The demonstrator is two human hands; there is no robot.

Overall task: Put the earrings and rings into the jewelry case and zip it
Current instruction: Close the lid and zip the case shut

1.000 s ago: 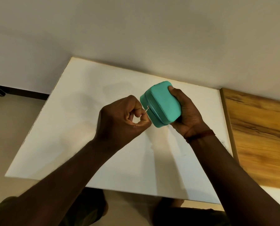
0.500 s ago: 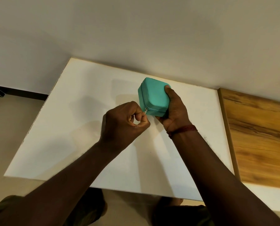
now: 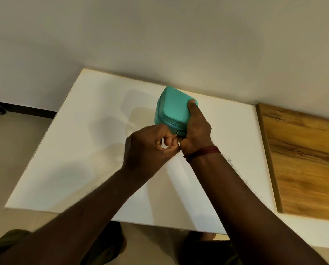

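We see a small turquoise, rounded-corner jewelry case with a soft leather-like surface (image 3: 174, 109) held above a white rectangular tabletop (image 3: 94, 150), toward the table's far edge near the pale wall (image 3: 160, 35). The case is tilted, its broad face turned up and toward us, with the zip seam running around its side.

The right hand (image 3: 195, 131) is wrapped around the case's right side and near corner, fingers closed on it, the thumb tip lying on the top face near the right edge. A thin reddish-brown thread band (image 3: 204, 153) circles that wrist.

The left hand (image 3: 150, 148) sits just below and to the left of the case, curled almost into a fist. Its thumb and forefinger are pinched on a small silver metal zipper pull (image 3: 176, 135) at the case's lower near corner, right where the two hands meet; the knuckles of both hands are touching or very nearly so.

We cannot tell how far along the seam the zip is drawn, since the right hand hides part of it. To the right of the white top lies a brown wood-grain board (image 3: 301, 159), well apart from the case.
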